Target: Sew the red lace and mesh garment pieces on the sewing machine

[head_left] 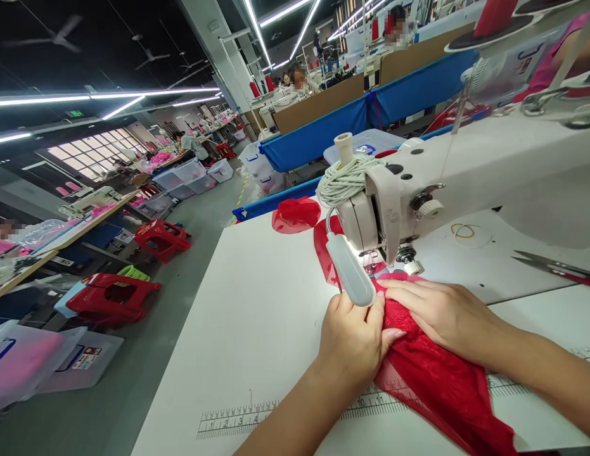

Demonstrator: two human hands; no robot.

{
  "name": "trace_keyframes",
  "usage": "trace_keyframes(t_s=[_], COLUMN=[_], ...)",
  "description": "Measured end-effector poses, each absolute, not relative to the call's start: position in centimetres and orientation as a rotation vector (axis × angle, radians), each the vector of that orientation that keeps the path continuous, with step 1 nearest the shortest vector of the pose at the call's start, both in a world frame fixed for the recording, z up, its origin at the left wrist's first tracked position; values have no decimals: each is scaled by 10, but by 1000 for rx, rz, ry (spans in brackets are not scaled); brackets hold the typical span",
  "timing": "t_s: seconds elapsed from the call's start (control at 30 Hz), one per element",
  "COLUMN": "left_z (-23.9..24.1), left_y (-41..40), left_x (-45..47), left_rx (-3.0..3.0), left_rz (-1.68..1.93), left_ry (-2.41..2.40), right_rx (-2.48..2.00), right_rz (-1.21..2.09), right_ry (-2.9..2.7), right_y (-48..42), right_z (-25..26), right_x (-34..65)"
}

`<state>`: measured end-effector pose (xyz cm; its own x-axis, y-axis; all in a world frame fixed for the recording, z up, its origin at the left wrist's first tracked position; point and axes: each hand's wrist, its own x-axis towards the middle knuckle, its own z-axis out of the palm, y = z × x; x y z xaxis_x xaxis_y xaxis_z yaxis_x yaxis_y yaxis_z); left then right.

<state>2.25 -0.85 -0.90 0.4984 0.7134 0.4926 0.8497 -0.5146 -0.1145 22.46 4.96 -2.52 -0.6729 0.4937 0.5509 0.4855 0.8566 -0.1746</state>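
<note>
- A red stool [114, 297] stands on the floor left of the white table [247, 316].
- The left hand [349, 335] curls at the red fabric [447, 383], thumb on it; whether it pinches, I cannot tell.
- The fabric runs from under the sewing machine [494, 158] toward the near edge.
- The right hand [449, 316] lies flat on it, fingers together.
- Scissors [556, 266] lie farther right.

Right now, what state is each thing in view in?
Red fabric, bunched in loose folds
Left hand, fingers curled at the fabric's edge
Right hand, fingers extended, laid on the fabric
Lamp, whether lit, unclear
Cream cord, coiled
Scissors, lying flat
Ceiling lights, lit
</note>
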Motion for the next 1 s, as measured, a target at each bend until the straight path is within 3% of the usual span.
trace_keyframes(t_s=[1.0], left_z=[-10], left_y=[-6], left_x=[22], left_rx=[-2423], left_rz=[-438], left_ry=[-1369], right_rx=[-823], right_rz=[146], right_ry=[-2487], right_y=[57], right_z=[-30], right_x=[226])
